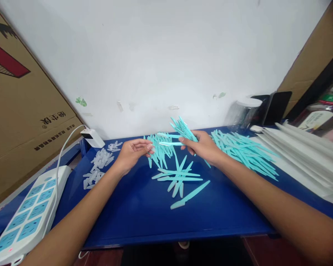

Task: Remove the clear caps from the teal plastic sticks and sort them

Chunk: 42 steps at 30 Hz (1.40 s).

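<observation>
My right hand (201, 145) is closed round a bundle of turquoise eyebrow razors (183, 129). Two of them point left toward my other hand, pinched near the thumb. My left hand (134, 153) has thumb and fingers pressed together; whatever they hold, if anything, is too small to make out. Just behind its fingertips lies a pile of turquoise razors (160, 147). Nearer to me, several razors lie crossed in a loose heap (179, 175), with a single razor (190, 195) in front of it. A larger razor pile (244, 149) spreads beyond my right wrist.
Small translucent caps (101, 159) lie left of my left forearm on the blue table (144, 218). A power strip (30, 210) and a plugged white charger (92, 137) sit at left. White packets (302, 159), a clear jar (244, 111) and a bottle (319, 111) occupy the right.
</observation>
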Each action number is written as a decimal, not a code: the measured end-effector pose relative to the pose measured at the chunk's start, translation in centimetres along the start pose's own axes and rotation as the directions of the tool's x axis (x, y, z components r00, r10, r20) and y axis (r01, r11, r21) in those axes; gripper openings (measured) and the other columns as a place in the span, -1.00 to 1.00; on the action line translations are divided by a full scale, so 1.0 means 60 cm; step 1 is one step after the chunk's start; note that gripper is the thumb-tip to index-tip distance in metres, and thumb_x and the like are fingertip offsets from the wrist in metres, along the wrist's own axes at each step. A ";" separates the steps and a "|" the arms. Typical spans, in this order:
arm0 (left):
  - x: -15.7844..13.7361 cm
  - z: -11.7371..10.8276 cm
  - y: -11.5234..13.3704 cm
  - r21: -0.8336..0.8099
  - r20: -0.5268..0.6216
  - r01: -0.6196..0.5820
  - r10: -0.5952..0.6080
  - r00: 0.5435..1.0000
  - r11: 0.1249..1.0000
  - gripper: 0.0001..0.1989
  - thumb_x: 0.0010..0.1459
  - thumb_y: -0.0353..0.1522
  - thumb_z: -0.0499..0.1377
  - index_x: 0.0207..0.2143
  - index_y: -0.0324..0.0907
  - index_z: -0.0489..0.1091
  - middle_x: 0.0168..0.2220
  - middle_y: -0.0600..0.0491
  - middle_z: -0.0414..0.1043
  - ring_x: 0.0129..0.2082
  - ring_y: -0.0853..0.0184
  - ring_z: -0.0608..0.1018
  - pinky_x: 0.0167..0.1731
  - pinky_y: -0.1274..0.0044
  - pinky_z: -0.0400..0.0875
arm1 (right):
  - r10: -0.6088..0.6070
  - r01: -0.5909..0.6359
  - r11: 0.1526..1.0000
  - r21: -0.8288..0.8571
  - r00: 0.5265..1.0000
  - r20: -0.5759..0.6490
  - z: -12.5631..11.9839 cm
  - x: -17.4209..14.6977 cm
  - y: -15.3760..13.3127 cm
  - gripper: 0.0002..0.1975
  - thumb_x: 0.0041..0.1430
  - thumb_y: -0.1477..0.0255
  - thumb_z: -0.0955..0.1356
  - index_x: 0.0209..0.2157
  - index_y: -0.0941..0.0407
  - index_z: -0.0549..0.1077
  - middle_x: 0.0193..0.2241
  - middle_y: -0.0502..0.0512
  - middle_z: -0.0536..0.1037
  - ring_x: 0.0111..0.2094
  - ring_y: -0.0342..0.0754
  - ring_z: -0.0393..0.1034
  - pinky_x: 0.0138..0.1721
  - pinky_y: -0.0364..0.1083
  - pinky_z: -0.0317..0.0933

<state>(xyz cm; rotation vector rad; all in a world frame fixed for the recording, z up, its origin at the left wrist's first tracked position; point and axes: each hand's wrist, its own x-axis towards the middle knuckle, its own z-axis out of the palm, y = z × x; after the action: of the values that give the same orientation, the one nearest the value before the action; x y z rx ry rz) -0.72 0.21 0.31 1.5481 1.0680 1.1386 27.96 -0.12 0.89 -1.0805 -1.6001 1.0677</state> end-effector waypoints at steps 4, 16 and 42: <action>-0.008 0.019 -0.006 -0.059 -0.074 0.022 -0.026 0.997 0.998 -0.61 0.02 -0.17 0.49 -0.20 -0.25 0.61 -0.30 -0.13 0.67 -0.29 0.17 0.68 -0.36 0.47 0.53 | -0.027 0.027 0.999 -0.033 1.000 0.004 0.005 -0.002 -0.007 -0.67 0.24 0.14 0.44 -0.34 0.14 0.47 -0.45 0.06 0.62 -0.61 -0.19 0.26 -0.53 -0.14 0.15; -0.013 0.034 0.005 -0.074 -0.219 -0.030 0.013 0.976 0.997 -0.61 -0.05 -0.19 0.52 -0.29 -0.27 0.57 -0.36 -0.10 0.67 -0.41 0.22 0.67 -0.51 0.53 0.48 | -0.035 0.037 0.995 -0.095 0.999 0.026 0.009 -0.008 -0.016 -0.62 0.22 0.09 0.44 -0.35 0.15 0.48 -0.52 0.02 0.56 -0.62 -0.17 0.27 -0.53 -0.13 0.18; -0.036 0.055 0.032 0.127 0.091 -0.064 0.052 0.994 0.990 -0.55 0.24 -0.07 0.30 -0.04 -0.26 0.52 -0.50 0.05 0.53 -0.64 0.40 0.49 -0.62 0.56 0.43 | -0.094 0.106 0.993 -0.054 0.978 0.187 0.025 -0.025 -0.030 -0.65 0.24 0.12 0.43 -0.37 0.14 0.50 -0.45 0.03 0.57 -0.56 -0.13 0.35 -0.49 -0.12 0.25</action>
<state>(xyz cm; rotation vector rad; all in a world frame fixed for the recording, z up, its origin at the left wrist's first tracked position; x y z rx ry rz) 2.30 -2.84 1.22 1.7256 1.0620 1.0474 26.53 -2.26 1.97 -0.9536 -1.8270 1.0815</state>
